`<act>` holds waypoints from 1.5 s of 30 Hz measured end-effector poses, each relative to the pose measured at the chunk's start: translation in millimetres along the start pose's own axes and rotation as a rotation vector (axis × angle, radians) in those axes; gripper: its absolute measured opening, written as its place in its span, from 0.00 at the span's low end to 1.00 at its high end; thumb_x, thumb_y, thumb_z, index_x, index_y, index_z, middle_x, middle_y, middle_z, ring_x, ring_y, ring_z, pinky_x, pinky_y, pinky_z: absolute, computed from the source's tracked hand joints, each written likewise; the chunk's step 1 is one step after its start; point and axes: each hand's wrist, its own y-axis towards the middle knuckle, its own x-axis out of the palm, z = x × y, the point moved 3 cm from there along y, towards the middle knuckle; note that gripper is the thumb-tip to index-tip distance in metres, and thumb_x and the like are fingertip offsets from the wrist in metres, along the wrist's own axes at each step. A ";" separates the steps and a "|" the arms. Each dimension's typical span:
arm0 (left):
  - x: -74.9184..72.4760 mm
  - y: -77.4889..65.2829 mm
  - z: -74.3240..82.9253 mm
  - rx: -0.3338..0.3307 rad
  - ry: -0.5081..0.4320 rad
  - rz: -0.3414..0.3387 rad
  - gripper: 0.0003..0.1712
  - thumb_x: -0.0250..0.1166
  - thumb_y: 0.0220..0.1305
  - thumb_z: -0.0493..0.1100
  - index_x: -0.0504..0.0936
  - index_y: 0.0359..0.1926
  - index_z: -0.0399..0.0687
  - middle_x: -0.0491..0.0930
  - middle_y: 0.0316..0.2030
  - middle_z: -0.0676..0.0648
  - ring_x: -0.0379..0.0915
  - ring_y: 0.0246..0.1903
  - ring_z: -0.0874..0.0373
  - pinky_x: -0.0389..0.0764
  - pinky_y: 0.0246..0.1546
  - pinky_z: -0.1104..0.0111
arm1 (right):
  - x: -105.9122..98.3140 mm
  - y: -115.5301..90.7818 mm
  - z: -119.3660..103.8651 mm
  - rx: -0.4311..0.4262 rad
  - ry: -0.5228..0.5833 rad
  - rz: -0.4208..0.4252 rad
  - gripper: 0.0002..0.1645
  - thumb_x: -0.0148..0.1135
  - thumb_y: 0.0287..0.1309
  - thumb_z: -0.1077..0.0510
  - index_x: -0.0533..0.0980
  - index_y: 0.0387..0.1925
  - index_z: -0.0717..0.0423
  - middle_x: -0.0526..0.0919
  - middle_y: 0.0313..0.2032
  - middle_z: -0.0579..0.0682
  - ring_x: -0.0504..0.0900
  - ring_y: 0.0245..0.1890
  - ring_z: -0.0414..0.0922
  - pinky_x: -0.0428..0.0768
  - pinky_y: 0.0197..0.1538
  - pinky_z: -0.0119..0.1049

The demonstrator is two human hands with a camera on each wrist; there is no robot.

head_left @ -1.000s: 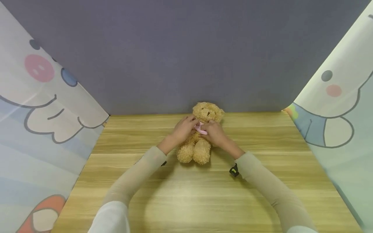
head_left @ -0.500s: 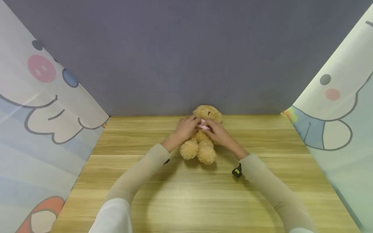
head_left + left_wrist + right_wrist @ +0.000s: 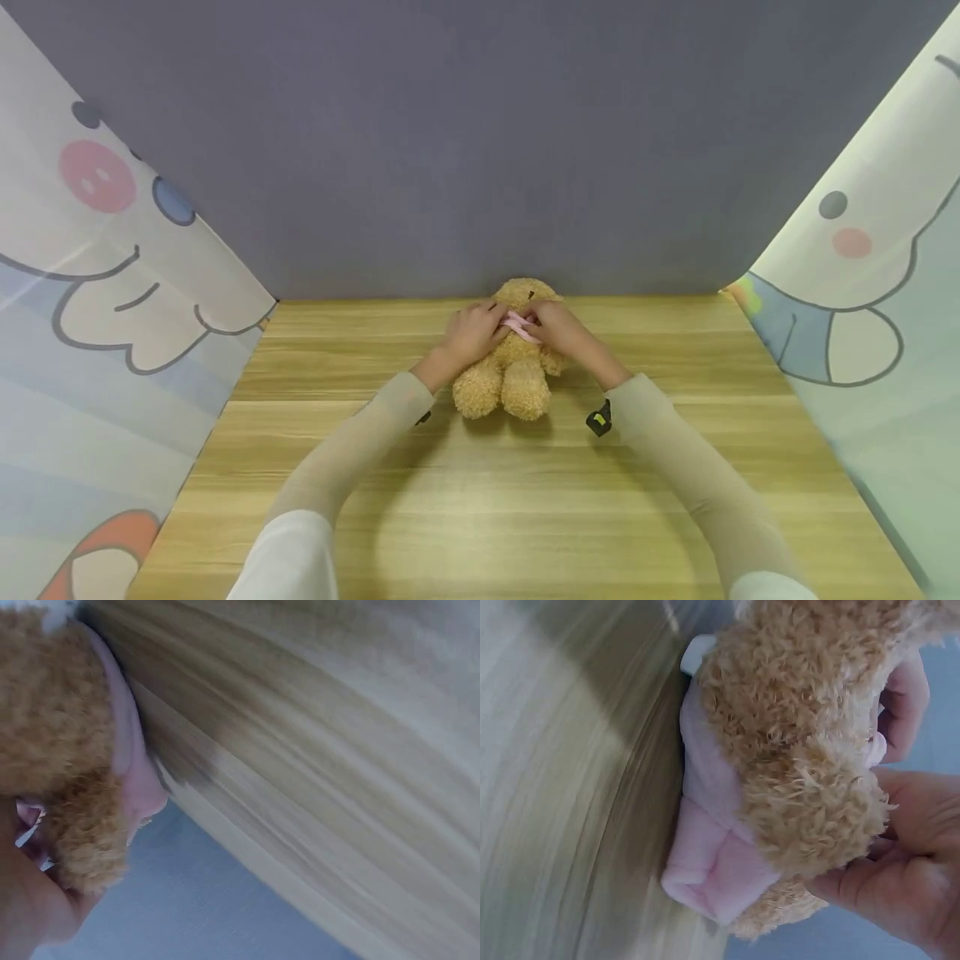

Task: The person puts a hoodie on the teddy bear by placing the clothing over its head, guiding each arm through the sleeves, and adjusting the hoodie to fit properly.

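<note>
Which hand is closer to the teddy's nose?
Right. The right hand is just below the teddy's nose; the left hand is farther off, down to the left.

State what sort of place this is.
Probably a small screened-off booth for tabletop work, though nothing beyond it shows: a wood-grain table, a plain dark grey backdrop behind it, and cartoon-print sheets along both sides.
</note>
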 end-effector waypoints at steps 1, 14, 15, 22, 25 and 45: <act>-0.6 1.5 0.3 -0.005 0.021 0.007 0.14 0.59 0.75 0.54 0.80 0.46 0.49 0.80 0.38 0.48 0.78 0.28 0.51 0.80 0.22 0.60 | 0.1 1.1 -0.2 -0.001 0.003 -0.006 0.14 0.58 0.72 0.61 0.81 0.51 0.67 0.85 0.38 0.59 0.80 0.31 0.48 0.79 0.40 0.43; -5.1 6.3 8.6 -0.064 0.057 -0.020 0.11 0.58 0.76 0.42 0.71 0.53 0.42 0.75 0.43 0.43 0.78 0.27 0.50 0.80 0.19 0.61 | 12.1 -2.6 14.1 0.121 0.095 0.149 0.14 0.54 0.75 0.59 0.77 0.48 0.68 0.80 0.29 0.57 0.73 0.20 0.44 0.71 0.25 0.35; -6.9 4.2 9.7 -0.036 0.070 -0.001 0.12 0.60 0.75 0.43 0.73 0.53 0.42 0.75 0.43 0.43 0.78 0.27 0.50 0.80 0.18 0.62 | 12.7 -3.7 15.5 0.146 0.105 0.166 0.13 0.54 0.75 0.59 0.76 0.47 0.68 0.80 0.29 0.57 0.73 0.20 0.44 0.71 0.24 0.36; -13.2 -7.9 11.1 0.142 0.092 0.154 0.07 0.66 0.69 0.41 0.81 0.42 0.41 0.76 0.40 0.43 0.77 0.37 0.49 0.84 0.37 0.64 | 11.8 -2.0 21.5 0.198 0.038 0.240 0.13 0.52 0.75 0.59 0.74 0.46 0.69 0.80 0.35 0.61 0.75 0.26 0.49 0.75 0.30 0.42; -13.5 -12.8 12.2 0.212 0.053 0.189 0.04 0.65 0.68 0.35 0.79 0.36 0.39 0.78 0.38 0.43 0.76 0.42 0.48 0.80 0.51 0.62 | 9.4 -1.6 28.9 0.217 0.029 0.245 0.15 0.52 0.76 0.59 0.73 0.50 0.70 0.80 0.35 0.62 0.74 0.23 0.48 0.73 0.27 0.41; -10.4 -11.2 -5.3 0.204 -0.108 0.055 0.05 0.69 0.65 0.34 0.81 0.40 0.44 0.78 0.41 0.45 0.78 0.40 0.50 0.81 0.36 0.59 | 6.0 1.5 23.1 0.190 -0.021 0.235 0.09 0.60 0.72 0.58 0.71 0.42 0.61 0.79 0.31 0.58 0.74 0.24 0.50 0.73 0.29 0.43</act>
